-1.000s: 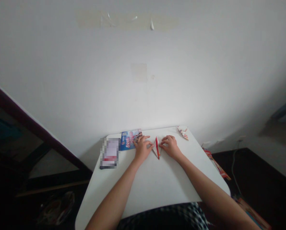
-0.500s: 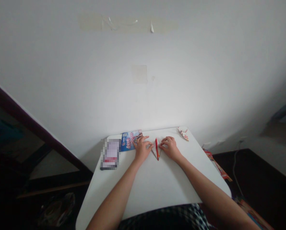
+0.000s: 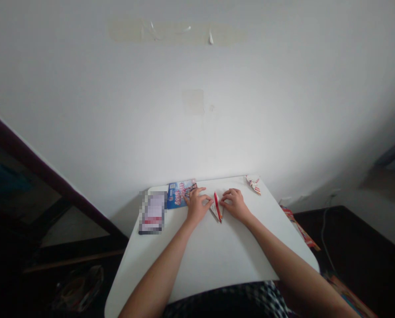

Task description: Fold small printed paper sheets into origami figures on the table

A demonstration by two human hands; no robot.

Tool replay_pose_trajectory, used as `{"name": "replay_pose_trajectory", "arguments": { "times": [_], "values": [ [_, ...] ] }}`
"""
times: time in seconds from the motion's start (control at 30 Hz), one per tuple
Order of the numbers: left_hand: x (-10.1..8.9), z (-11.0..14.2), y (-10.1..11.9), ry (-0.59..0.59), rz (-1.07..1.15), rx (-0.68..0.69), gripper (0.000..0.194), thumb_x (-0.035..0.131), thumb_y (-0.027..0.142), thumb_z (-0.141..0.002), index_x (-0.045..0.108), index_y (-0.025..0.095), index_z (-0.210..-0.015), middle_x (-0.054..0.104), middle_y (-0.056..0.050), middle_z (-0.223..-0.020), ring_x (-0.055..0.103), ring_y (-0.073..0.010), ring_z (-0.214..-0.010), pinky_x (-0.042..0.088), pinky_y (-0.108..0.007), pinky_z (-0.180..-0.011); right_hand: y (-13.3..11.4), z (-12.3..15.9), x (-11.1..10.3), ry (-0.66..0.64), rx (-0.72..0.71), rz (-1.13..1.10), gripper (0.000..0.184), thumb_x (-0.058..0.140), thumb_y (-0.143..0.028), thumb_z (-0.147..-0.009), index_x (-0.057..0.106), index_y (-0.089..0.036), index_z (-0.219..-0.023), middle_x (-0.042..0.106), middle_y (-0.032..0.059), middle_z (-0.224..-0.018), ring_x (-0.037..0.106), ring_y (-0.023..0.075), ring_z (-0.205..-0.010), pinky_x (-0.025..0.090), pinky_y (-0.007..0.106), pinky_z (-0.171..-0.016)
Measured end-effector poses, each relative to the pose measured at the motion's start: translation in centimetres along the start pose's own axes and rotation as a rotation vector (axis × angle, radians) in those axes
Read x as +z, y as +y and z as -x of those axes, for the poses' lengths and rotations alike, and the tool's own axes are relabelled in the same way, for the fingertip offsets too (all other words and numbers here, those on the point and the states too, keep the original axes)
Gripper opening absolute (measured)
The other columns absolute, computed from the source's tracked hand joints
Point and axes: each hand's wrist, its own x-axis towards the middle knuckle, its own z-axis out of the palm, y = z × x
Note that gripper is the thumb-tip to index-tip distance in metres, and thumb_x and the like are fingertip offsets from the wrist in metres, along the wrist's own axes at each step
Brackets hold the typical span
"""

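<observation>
A small folded paper point(image 3: 216, 208), white with a red stripe and pointed at both ends, is between my hands over the white table point(image 3: 214, 247). My left hand point(image 3: 196, 203) pinches its left edge between thumb and forefinger, the other fingers spread over a blue printed booklet point(image 3: 176, 196). My right hand point(image 3: 233, 203) is closed in a pinch on the paper's right edge, its other fingers curled. Another folded paper piece point(image 3: 253, 184), white with red and orange marks, lies at the table's far right corner.
A phone point(image 3: 153, 213), blurred by pixels, lies at the table's left edge. The wall point(image 3: 197, 145) rises right behind the table. Red printed paper or packaging point(image 3: 300, 227) is beyond the right edge, near a cable point(image 3: 324, 229). A clear bag point(image 3: 80, 287) sits on the dark floor at left.
Both hands stay in nearly the same place, still pinching the paper. Its lower tip and red stripe have shifted slightly, tilting a little to the right. The other things have not moved.
</observation>
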Motion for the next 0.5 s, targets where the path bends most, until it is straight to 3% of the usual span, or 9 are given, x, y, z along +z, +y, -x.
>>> {"name": "replay_pose_trajectory", "arguments": {
  "times": [0.27, 0.5],
  "values": [
    [-0.31, 0.11, 0.39, 0.010, 0.004, -0.022, 0.004, 0.079, 0.031, -0.084, 0.082, 0.033, -0.085, 0.065, -0.003, -0.141, 0.042, -0.0353, -0.144, 0.015, -0.078, -0.119, -0.35, 0.00, -0.19, 0.008, -0.004, -0.034, 0.006, 0.074, -0.031, -0.088, 0.077, -0.027, -0.086, 0.070, 0.0067, -0.107, 0.053, 0.0278, -0.115, 0.042, 0.047, -0.103],
    [-0.46, 0.18, 0.84, 0.020, 0.038, -0.040, 0.004, 0.080, 0.028, -0.083, 0.082, 0.030, -0.079, 0.066, -0.003, -0.139, 0.045, -0.0333, -0.142, 0.018, -0.074, -0.120, -0.47, 0.04, -0.31, -0.001, -0.014, -0.037, 0.006, 0.075, -0.032, -0.087, 0.077, -0.027, -0.087, 0.069, 0.0067, -0.109, 0.053, 0.0284, -0.117, 0.042, 0.047, -0.103]
  ]
}}
